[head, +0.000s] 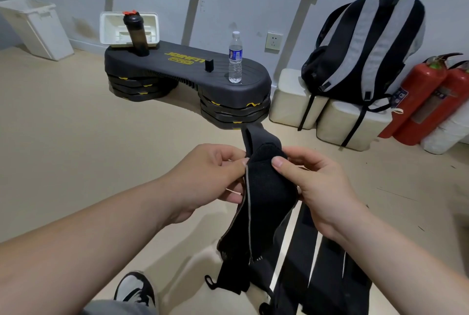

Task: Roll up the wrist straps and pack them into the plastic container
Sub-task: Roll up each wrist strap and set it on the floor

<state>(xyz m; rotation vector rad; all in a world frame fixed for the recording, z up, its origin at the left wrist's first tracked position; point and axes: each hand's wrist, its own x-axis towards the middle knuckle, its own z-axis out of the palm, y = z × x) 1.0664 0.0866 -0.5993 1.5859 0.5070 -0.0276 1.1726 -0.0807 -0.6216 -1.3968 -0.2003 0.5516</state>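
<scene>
A black wrist strap (264,187) with grey edging hangs between my hands at the centre of the view, its top folded over and its lower end dangling toward the floor. My left hand (215,175) pinches its left edge near the top. My right hand (314,182) pinches the folded top from the right, thumb on the front. Several more black wrist straps (327,264) lie flat side by side on the floor below my right forearm. The white plastic container (111,30) stands on its side at the far left end of the black step platform (182,68).
A black shaker bottle (135,32) stands in front of the container, a water bottle (235,58) at the platform's right end. A striped backpack (368,48) sits on white boxes, red fire extinguishers (426,96) beside it. A white bin (35,27) leans far left. My shoe (135,289) shows below.
</scene>
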